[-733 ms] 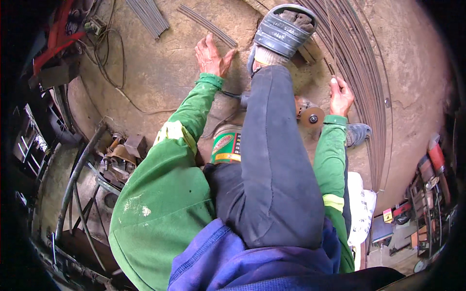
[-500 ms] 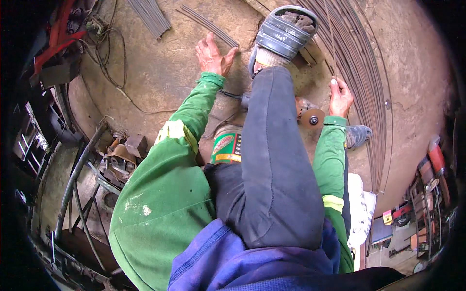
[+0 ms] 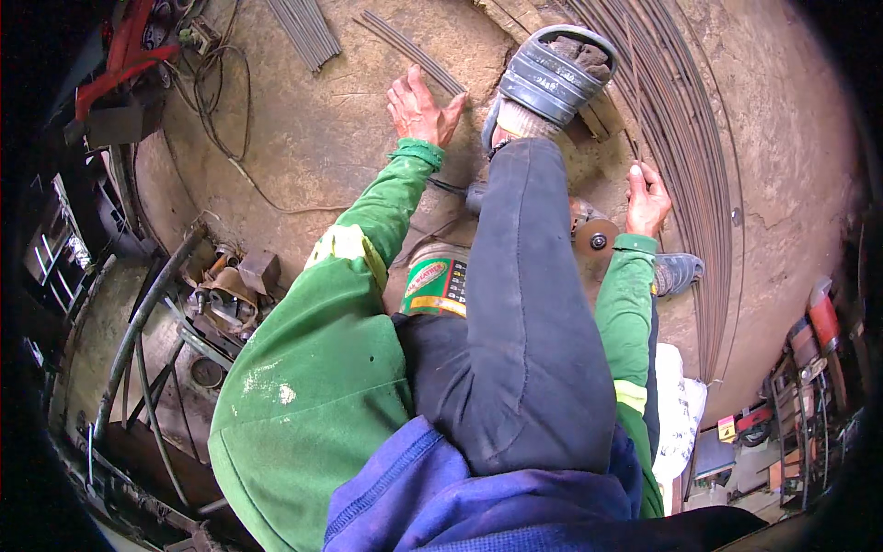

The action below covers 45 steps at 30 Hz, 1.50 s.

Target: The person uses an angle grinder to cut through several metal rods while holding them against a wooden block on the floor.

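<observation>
My left hand (image 3: 424, 112) rests with its fingers spread on the concrete floor, its thumb beside the ends of a few short steel rods (image 3: 416, 51). Between the thumb and fingertips of my right hand (image 3: 648, 200), a thin steel rod (image 3: 636, 101) is pinched, reaching away over a long bundle of rods (image 3: 692, 147). An angle grinder (image 3: 596, 236) with a brown cutting disc lies just left of that hand, its body partly covered by my leg. My foot, in a grey sandal (image 3: 543, 78), is raised on wood between the hands.
A pile of cut rods (image 3: 305, 35) lies at the far left. A cable (image 3: 248, 175) winds over the floor to the left. Below my thigh shows a green and yellow can (image 3: 432, 285). Metal parts (image 3: 225, 294) crowd the left, a white sack (image 3: 679, 405) the right.
The whole view has shifted slightly, so things sit a little lower and further right. Both hands keep nearly the same pose, the right one still pinching the rod.
</observation>
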Tool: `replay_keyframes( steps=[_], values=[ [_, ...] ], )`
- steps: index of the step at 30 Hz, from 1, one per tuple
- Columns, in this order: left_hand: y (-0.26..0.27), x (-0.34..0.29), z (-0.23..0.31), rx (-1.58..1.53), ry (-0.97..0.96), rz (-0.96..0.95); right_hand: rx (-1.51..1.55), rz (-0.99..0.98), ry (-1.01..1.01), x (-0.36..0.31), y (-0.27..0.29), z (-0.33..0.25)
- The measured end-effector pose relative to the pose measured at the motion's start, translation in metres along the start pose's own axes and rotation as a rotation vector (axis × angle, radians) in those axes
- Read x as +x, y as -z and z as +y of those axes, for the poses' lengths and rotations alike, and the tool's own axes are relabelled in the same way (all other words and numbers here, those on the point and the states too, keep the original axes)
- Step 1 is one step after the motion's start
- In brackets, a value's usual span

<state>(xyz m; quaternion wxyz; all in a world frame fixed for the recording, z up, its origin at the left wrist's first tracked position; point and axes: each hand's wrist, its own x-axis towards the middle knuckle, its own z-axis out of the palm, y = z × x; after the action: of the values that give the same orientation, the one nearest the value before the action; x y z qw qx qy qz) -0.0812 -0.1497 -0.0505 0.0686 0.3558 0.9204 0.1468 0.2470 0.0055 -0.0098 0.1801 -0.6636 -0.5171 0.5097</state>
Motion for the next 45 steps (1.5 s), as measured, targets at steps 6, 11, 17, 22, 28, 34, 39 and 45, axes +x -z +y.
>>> replay_keyframes(
  steps=[6, 11, 17, 22, 28, 34, 39, 45],
  values=[
    [0.003, 0.001, 0.005, -0.001, 0.03, -0.02, 0.065, 0.009, -0.005, -0.001, -0.002, -0.001],
    [0.004, 0.001, 0.002, -0.009, 0.029, -0.033, 0.052, -0.008, -0.02, -0.002, -0.002, -0.003],
    [0.001, 0.001, -0.001, 0.033, -0.033, 0.027, 0.072, 0.004, -0.024, 0.001, 0.0, 0.004],
    [-0.001, 0.012, -0.018, -0.098, -0.033, 0.113, 0.017, 0.03, 0.082, 0.004, 0.005, 0.012],
    [0.015, 0.108, -0.095, -0.146, 0.046, 0.192, 0.106, 0.035, 0.038, 0.006, 0.015, 0.023],
    [0.006, 0.176, -0.127, 0.086, -0.073, -0.111, -0.032, 0.036, -0.012, 0.001, 0.017, 0.018],
    [-0.001, 0.193, -0.159, 0.102, -0.07, -0.116, -0.002, 0.035, 0.039, 0.0, 0.009, 0.015],
    [-0.009, 0.196, -0.158, -0.002, -0.103, -0.149, 0.044, 0.04, 0.008, -0.001, 0.014, 0.011]
  ],
)
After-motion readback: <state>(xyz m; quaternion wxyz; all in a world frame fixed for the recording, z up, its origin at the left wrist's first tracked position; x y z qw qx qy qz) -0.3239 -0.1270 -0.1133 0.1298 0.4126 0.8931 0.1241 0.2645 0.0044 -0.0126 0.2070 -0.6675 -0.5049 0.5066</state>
